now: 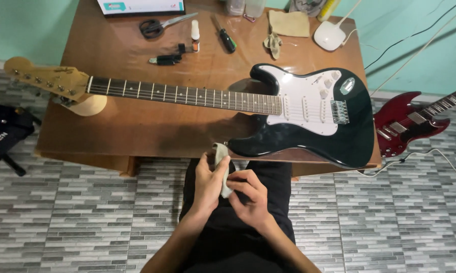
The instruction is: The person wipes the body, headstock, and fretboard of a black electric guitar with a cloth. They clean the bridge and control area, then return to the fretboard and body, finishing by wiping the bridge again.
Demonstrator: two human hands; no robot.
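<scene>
Small pale cloth (222,169), folded or bunched, held over the person's lap just below the near edge of the surface (137,131). Both hands are on it: left hand (208,184) wraps it from the left with fingers curled around its length, right hand (249,194) pinches its lower part between thumb and fingertips. Hands touch each other around the cloth. Its upper end pokes out above the left hand, close to the lower horn of the guitar body; whether it touches is not clear.

Black electric guitar (309,136) lies flat on the wooden surface, white pickguard up, body to the right, neck (187,95) running left. Headstock (46,78) overhangs the left edge, with a round light-coloured support (91,105) under the neck near it.

Far side of the surface: scissors (154,26), a small bottle with a white cap (195,36) standing upright, a dark-handled screwdriver (224,34), a small black tool (166,59), a tan cloth (288,23) with a crumpled rag (273,43) beside it, a white rounded device (330,35) with a cable.

Off the surface, right: a red electric guitar (410,124) lying on the tiled floor (86,217). Left: a black bag (3,131) on the floor.
</scene>
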